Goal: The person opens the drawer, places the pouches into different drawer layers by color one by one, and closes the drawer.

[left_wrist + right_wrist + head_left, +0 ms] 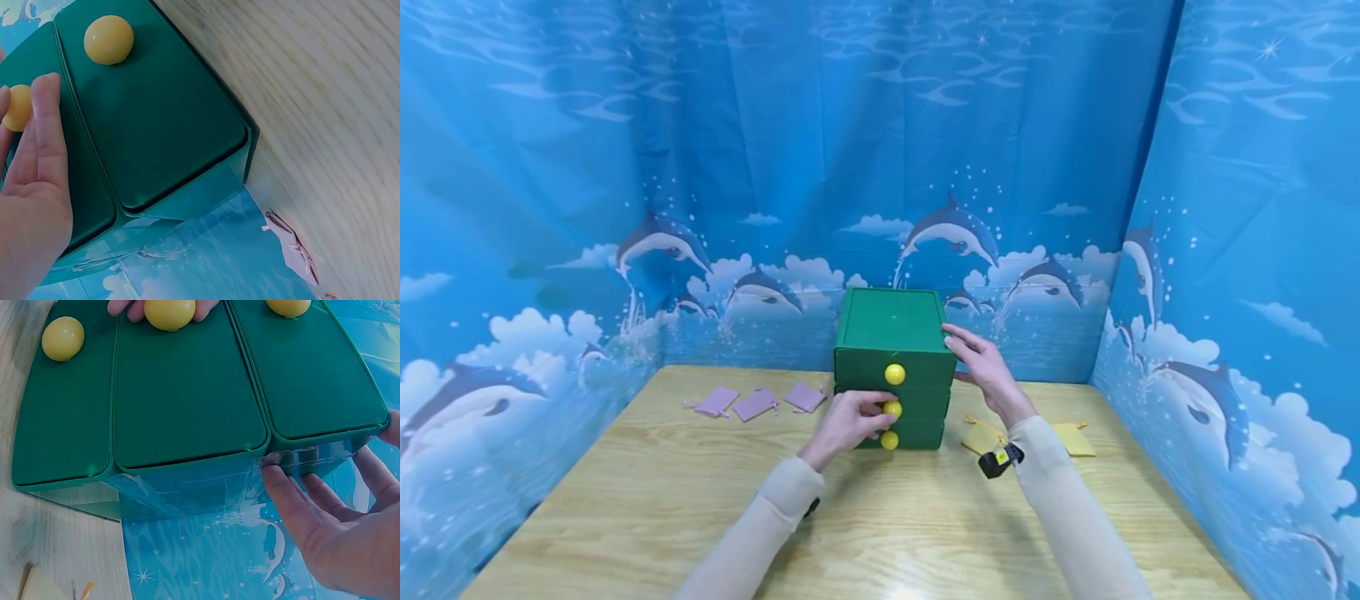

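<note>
A green three-drawer cabinet (892,321) stands on the table, with one round yellow knob on each drawer front. My left hand (850,419) pinches the middle knob (892,409) between thumb and fingers. Above it is the top knob (894,374), and below it the bottom knob (889,440). My right hand (987,372) rests against the cabinet's right side near the top, fingers spread and extended. In the right wrist view, those fingers (290,503) touch the shiny side wall beside the top drawer (312,375).
Several small purple pouches (756,405) lie on the wooden table (647,500) left of the cabinet. Yellow pouches (1075,439) lie to the right, partly behind my right forearm. A blue dolphin-print curtain (775,167) surrounds the table's back and sides.
</note>
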